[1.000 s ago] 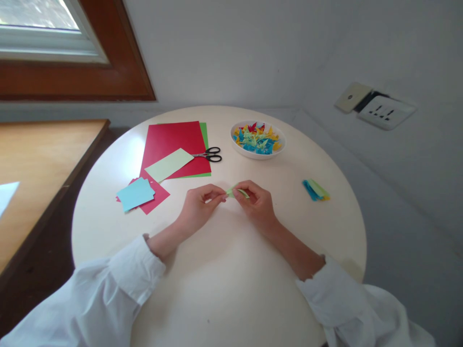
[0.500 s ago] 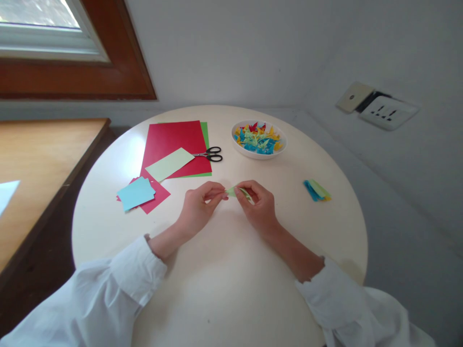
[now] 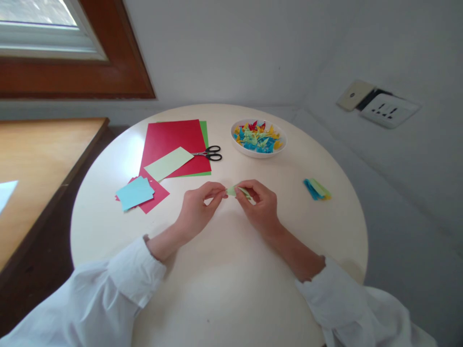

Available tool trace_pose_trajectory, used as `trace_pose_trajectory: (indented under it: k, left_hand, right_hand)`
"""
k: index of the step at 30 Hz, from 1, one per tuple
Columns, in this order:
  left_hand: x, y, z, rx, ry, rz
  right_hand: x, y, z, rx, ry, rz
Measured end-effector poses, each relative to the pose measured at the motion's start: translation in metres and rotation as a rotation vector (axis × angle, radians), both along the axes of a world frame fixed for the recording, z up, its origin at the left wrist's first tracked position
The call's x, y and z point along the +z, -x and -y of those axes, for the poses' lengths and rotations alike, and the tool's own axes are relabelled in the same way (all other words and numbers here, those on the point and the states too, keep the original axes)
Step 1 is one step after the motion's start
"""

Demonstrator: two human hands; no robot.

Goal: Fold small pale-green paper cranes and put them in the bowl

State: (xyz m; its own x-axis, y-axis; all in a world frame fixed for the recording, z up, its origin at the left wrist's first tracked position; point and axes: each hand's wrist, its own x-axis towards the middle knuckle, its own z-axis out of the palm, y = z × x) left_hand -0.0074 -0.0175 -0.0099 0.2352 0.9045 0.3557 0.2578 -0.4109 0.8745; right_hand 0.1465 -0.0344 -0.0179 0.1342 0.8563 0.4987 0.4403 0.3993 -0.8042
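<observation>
Between my two hands, a small piece of folded light green paper (image 3: 231, 192) is held just above the middle of the round table. My left hand (image 3: 202, 203) pinches its left tip between thumb and fingers. My right hand (image 3: 258, 205) grips the other end, with the thumb in front and the fingers behind, so part of the paper is hidden. Beyond my hands stands a white bowl (image 3: 259, 155) full of folded paper cranes in yellow, blue, green and red.
Left on the white table (image 3: 224, 289) lie red sheets (image 3: 173, 132) over green, a pale green strip (image 3: 169, 164), black-handled scissors (image 3: 212, 153) and light blue squares (image 3: 134, 193) on pink-red paper (image 3: 155, 196). Folded paper pieces (image 3: 317, 189) lie right. A wooden desk (image 3: 47, 159) stands at far left.
Both hands keep hold of the folded green paper in nearly the same place. My right hand has shifted very slightly to the right; the view has moved a little.
</observation>
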Motion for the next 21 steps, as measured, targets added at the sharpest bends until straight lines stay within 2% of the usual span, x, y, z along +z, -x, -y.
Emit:
trace_pose_trajectory:
  k: [8, 14, 21]
  left_hand:
    - [-0.0068, -0.0011, -0.0023, -0.057, 0.198, 0.172]
    - [-0.0045, -0.0014, -0.0011, -0.048, 0.189, 0.199]
    - [-0.0003, -0.0020, 0.0014, -0.040, 0.165, 0.167]
  right_hand:
    - [-0.0028, -0.0016, 0.0005, 0.030, -0.013, -0.016]
    - [-0.0022, -0.0023, -0.0007, 0.121, -0.055, -0.022]
    - [-0.0007, -0.0016, -0.0007, 0.107, -0.061, 0.004]
